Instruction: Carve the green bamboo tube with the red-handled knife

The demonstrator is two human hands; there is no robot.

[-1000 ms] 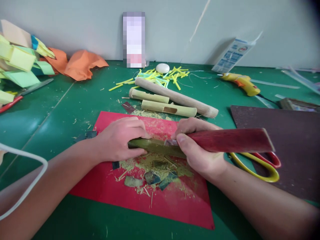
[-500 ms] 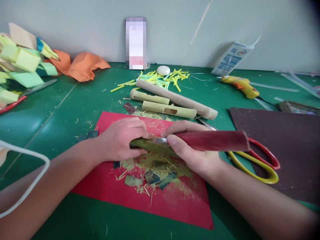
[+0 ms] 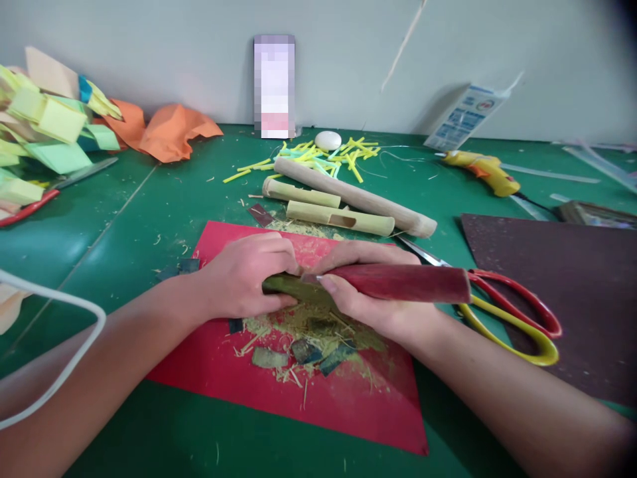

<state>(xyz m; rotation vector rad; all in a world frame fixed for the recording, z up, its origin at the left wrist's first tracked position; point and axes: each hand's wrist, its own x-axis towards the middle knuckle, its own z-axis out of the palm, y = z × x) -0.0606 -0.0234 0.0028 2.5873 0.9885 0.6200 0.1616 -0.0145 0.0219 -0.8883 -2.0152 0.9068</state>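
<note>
My left hand (image 3: 243,275) is wrapped round the left end of a dark green bamboo piece (image 3: 293,289), pinning it over the red sheet (image 3: 343,398). My right hand (image 3: 371,299) grips a knife with a long dark red handle (image 3: 408,283); its blade lies on the bamboo right beside my left fingers. A heap of pale shavings and dark peel scraps (image 3: 303,345) lies under both hands on the sheet.
Behind the sheet lie two peeled bamboo tubes (image 3: 338,218) and a wooden stick (image 3: 353,196), with cut yellow strips (image 3: 318,156). Red-and-yellow scissors (image 3: 502,312) and a dark board (image 3: 562,292) are to the right, a glue gun (image 3: 480,170) beyond. Folded paper and orange paper (image 3: 159,129) are at the left.
My right hand has slid the knife leftward along the bamboo, up to my left fingers. The left hand has stayed in place.
</note>
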